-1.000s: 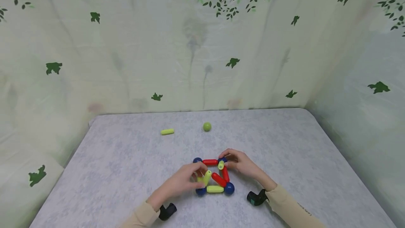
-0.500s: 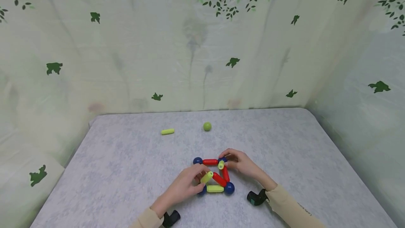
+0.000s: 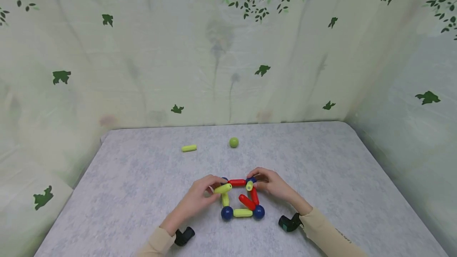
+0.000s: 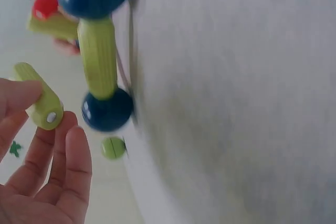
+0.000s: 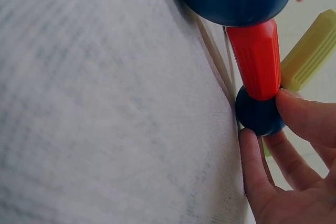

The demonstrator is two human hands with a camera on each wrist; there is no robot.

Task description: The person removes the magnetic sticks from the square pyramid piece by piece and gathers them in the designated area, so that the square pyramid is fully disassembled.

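A square frame of magnetic rods and blue balls lies on the table. My left hand (image 3: pixel 196 196) pinches a yellow-green magnetic rod (image 3: pixel 223 188) above the frame's left side, near the far left blue ball (image 3: pixel 224 180), which the fingers partly cover. A metal tip shows on the rod's end in the left wrist view. At the far right corner, my right hand (image 3: pixel 274 185) grips a blue ball (image 5: pixel 260 113) between thumb and fingers. From that ball another yellow-green rod (image 5: pixel 311 50) sticks up. One red rod (image 3: pixel 247 202) rises at a slant from the near right blue ball (image 3: pixel 258 212).
Red rods form the frame's back (image 3: pixel 237 183) and right sides; yellow-green rods (image 3: pixel 242 213) form its front and left. Farther back on the table lie a loose yellow-green rod (image 3: pixel 189 148) and a green ball (image 3: pixel 233 142). A leaf-patterned curtain (image 3: pixel 228 70) stands behind the table.
My left hand has moved away and to the left with its rod, from beside the slanted red rod to near the far left ball. The right hand keeps its grip, unmoved.
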